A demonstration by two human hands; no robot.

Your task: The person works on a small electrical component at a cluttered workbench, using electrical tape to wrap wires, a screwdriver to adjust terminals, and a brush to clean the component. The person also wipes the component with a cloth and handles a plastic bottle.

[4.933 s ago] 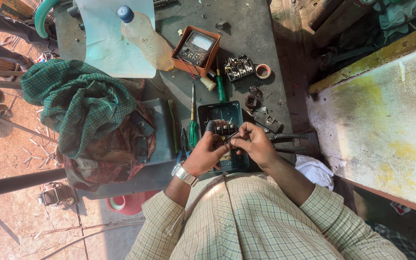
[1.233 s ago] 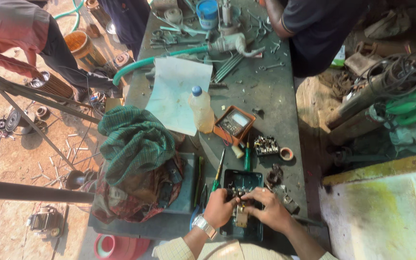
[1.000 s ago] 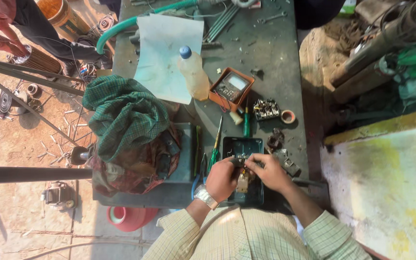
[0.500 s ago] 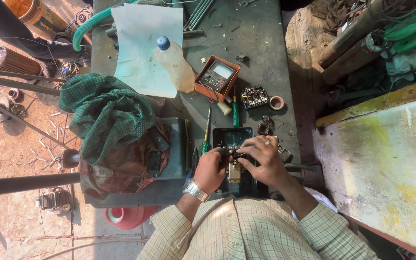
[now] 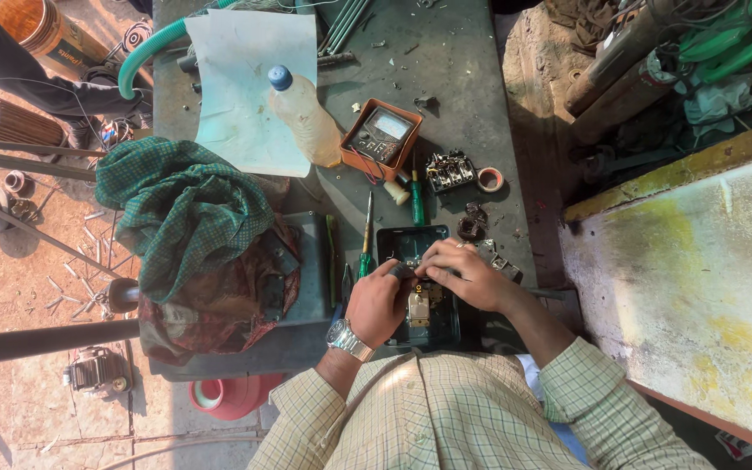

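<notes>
Since half a second ago both my hands stay on the dark open box (image 5: 418,278) at the desk's (image 5: 472,96) near edge, left hand (image 5: 378,300) and right hand (image 5: 463,274) fingers curled, seemingly pinching a small part inside.

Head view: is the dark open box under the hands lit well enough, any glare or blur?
Head view: sharp; hard sunlight glares off the pale painted slab and white paper sheet; left hand and right hand shade the dark open box.

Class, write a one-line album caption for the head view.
Both hands, left hand and right hand, work inside a dark open box on a cluttered workbench.
</notes>
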